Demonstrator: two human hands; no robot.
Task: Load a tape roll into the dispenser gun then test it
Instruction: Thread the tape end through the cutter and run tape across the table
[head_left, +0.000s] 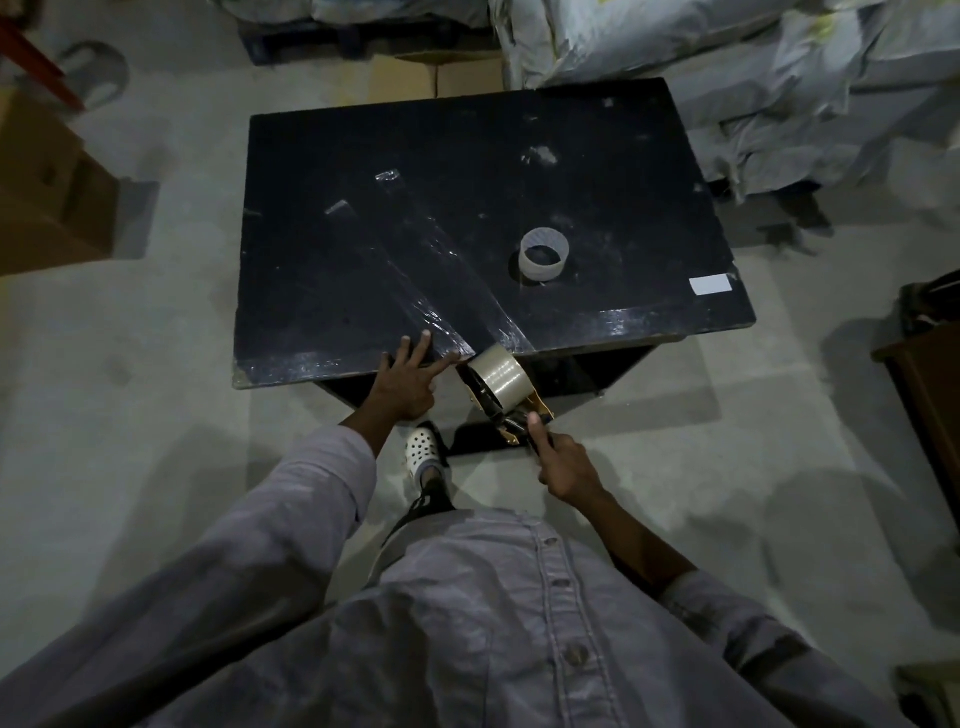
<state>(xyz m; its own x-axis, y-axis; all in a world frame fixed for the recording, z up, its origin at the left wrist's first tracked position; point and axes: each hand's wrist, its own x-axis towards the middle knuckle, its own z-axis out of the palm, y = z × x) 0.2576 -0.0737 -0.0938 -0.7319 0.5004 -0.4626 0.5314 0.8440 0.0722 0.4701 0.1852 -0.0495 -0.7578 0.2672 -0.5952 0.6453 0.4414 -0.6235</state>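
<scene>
A tape dispenser gun (511, 410) with a clear tape roll (500, 375) mounted in it hangs just off the near edge of the black table (363, 156). My right hand (561, 465) is shut on its handle. My left hand (408, 376) lies flat on the table's near edge, fingers spread, pressing on a strip of clear tape (415, 270) that runs diagonally across the tabletop toward the gun. An empty translucent tape core (544, 256) stands on the table right of centre.
A white label (710, 285) is stuck near the table's right front corner. Cardboard boxes (47, 187) stand at the left, grey sacks (779, 78) pile up at the back right, and a brown cabinet (930, 395) sits at the right. My foot in a white clog (426, 449) is below the table.
</scene>
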